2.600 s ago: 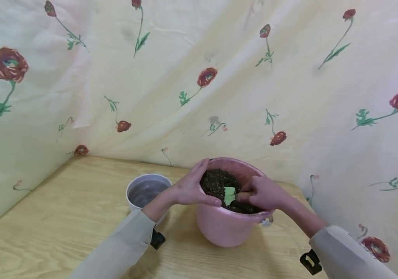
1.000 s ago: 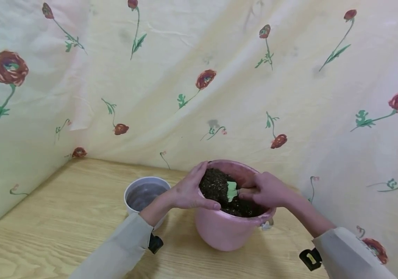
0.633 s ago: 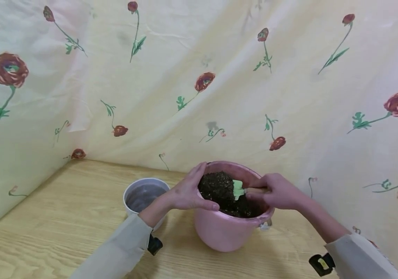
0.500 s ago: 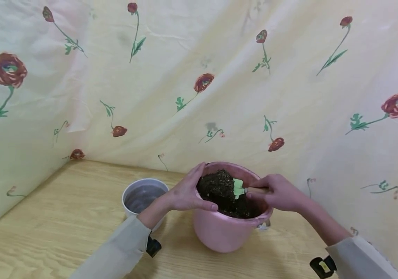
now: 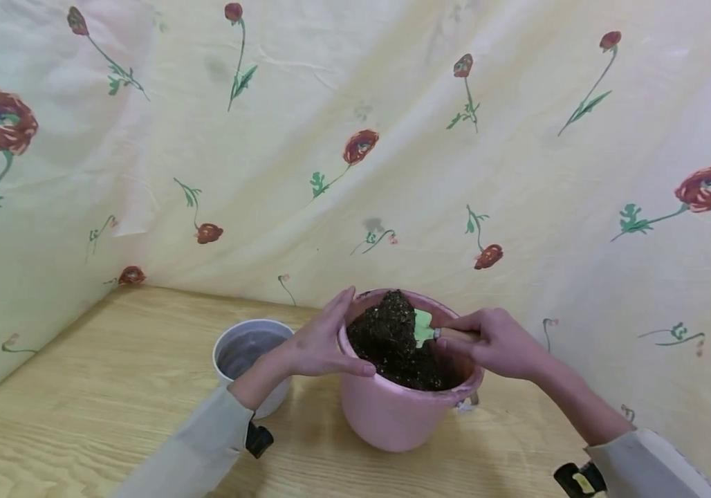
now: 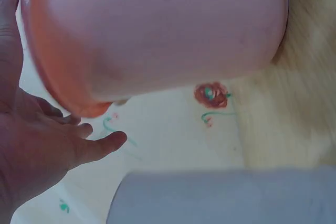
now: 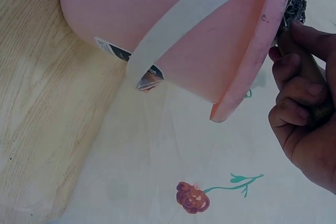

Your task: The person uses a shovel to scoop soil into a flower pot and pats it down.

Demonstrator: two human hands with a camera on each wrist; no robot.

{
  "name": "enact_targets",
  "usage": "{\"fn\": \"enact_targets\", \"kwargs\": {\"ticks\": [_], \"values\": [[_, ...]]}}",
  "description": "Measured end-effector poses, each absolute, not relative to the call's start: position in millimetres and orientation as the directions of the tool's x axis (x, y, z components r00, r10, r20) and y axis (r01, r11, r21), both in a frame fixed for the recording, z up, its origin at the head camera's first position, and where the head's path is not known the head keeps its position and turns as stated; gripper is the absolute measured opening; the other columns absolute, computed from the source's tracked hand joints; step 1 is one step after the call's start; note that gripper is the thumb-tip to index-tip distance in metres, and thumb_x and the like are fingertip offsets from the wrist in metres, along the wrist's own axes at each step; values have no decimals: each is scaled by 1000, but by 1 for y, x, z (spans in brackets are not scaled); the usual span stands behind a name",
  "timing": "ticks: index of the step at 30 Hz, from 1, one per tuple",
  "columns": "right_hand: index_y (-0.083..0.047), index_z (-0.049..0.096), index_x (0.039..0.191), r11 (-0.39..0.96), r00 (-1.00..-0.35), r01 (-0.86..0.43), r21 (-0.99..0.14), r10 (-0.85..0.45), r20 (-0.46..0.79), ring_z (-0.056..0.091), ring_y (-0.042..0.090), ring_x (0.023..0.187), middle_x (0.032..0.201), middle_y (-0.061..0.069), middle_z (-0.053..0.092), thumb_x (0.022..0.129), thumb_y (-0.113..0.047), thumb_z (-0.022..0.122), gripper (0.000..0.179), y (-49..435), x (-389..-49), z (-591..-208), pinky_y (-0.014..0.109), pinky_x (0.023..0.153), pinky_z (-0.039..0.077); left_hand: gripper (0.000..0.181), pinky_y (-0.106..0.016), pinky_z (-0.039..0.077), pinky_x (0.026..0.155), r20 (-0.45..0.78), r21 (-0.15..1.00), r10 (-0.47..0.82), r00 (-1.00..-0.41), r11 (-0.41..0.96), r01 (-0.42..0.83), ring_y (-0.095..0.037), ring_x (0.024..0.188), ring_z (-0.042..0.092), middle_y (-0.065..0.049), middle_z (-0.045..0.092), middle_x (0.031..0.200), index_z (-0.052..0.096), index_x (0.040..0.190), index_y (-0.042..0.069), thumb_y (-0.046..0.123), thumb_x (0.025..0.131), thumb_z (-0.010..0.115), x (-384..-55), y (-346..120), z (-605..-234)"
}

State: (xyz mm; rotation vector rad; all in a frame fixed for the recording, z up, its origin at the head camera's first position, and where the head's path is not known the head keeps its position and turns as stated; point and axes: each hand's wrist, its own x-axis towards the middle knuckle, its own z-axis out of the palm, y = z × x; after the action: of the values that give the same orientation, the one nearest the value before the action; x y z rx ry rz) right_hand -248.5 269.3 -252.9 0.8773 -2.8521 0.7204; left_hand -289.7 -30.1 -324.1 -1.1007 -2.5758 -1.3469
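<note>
A pink bucket (image 5: pixel 386 418) partly filled with dark soil (image 5: pixel 414 370) stands on the table. My right hand (image 5: pixel 501 346) grips the wooden handle of a small trowel (image 5: pixel 422 328) with a light green blade. A heaped clump of soil sits on the blade, up at the rim's height in the head view. The right wrist view shows the fingers curled round the handle (image 7: pixel 299 66) beside the bucket's mouth. With fingers spread and fairly straight, my left hand (image 5: pixel 318 347) rests along the bucket's left rim, thumb toward the front.
Left of the bucket stands a white pot (image 5: pixel 248 346), partly behind my left wrist. A pale handle (image 7: pixel 189 17) hangs down the bucket's outer side. Flower-printed cloth (image 5: pixel 306 124) closes off the back and sides of the wooden table (image 5: pixel 113 394).
The trowel was low in the soil; it has since levered up, raising a clump on its blade. My right hand has drawn slightly back to the right. The left hand keeps to the rim.
</note>
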Motion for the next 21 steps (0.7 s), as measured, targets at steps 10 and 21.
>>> {"fn": "enact_targets", "kwargs": {"ticks": [10,21], "values": [[-8,73,113,754,-852,-524,-397,-473,225,45,3,46,76,-4,71,92,-29,67,30,263,-239,-242,24,46,40,129,-52,20,114,281,710,523,-805,451,541,-23,147,8,0,1,162,-5,155,24,58,66,82,-284,-55,-318],[-10,73,113,725,-811,-585,-365,-513,281,40,2,45,81,-6,73,92,-29,66,29,250,-240,-235,23,45,38,129,-56,20,113,306,693,528,-792,447,566,-27,147,8,-2,1,162,-4,156,22,60,66,81,-281,-68,-317]]}}
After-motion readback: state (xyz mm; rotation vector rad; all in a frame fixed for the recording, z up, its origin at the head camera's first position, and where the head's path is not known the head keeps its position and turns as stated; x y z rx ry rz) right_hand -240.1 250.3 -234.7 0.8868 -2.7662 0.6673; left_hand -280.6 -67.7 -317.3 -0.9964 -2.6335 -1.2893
